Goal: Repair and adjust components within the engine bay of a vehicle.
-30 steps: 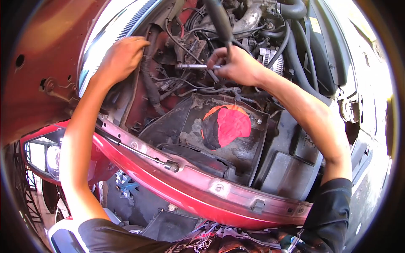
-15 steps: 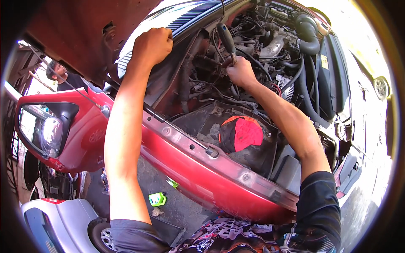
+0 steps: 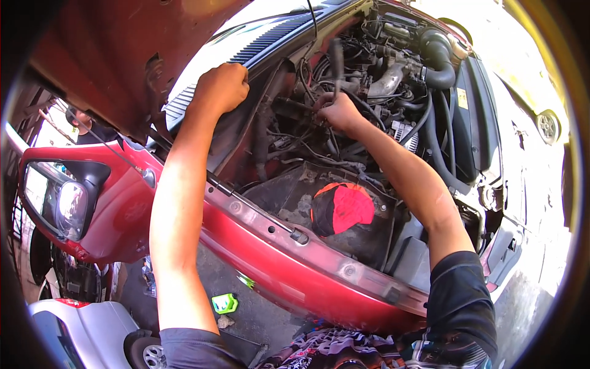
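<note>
Deep in the red car's open engine bay (image 3: pixel 344 270), my right hand (image 3: pixel 339 112) is closed around a black rubber hose (image 3: pixel 337 61) rising on its far side. To the left, my left hand (image 3: pixel 222 87) grips the grey slatted cowl edge (image 3: pixel 258 52). A red-and-black cloth bundle (image 3: pixel 342 208) lies nearer, well below the hose.

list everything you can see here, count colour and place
hood: 1, red, raised, upper left
cowl grille: 1, dark, top centre
engine: 1, grey and black, top right of bay
hoses: several, black, right of bay
cap: 1, red and black, mid bay
front panel: 1, red, across lower middle
headlight: 1, clear, left
green object: 1, ground below
left hand: 1, on cowl edge
right hand: 1, closed on a part among the wiring
</note>
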Demonstrator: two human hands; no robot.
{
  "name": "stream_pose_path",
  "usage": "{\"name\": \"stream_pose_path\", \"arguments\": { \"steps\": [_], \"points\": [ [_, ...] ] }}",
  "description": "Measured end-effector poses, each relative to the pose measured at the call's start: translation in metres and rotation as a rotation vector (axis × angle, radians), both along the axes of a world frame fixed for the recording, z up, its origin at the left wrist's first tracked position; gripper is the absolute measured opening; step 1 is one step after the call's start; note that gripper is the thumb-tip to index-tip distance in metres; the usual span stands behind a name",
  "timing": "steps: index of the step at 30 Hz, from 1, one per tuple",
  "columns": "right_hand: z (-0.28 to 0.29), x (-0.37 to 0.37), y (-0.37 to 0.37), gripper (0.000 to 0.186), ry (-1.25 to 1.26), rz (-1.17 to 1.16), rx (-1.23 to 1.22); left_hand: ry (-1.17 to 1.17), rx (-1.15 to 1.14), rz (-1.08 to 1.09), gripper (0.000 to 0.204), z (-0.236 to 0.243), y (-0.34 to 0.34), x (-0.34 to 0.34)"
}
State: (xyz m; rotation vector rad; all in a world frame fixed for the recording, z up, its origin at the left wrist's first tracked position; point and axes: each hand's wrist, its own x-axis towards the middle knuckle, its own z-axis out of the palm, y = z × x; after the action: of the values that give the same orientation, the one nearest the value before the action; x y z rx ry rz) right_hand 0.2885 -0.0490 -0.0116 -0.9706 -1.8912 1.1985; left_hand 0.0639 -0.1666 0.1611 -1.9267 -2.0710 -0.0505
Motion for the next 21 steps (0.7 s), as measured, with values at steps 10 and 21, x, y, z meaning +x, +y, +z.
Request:
{"name": "stream_pose_path", "arguments": {
  "steps": [10,21],
  "points": [
    [-0.017,-0.004,0.016,0.019,0.145,-0.014,-0.328,0.173,0.014,-0.216,0.019,-0.035,0.015,-0.002],
    [-0.04,-0.002,0.014,0.02,-0.027,0.056,0.535,0.677,-0.05,-0.51,0.011,-0.091,0.057,0.017]
  ]
}}
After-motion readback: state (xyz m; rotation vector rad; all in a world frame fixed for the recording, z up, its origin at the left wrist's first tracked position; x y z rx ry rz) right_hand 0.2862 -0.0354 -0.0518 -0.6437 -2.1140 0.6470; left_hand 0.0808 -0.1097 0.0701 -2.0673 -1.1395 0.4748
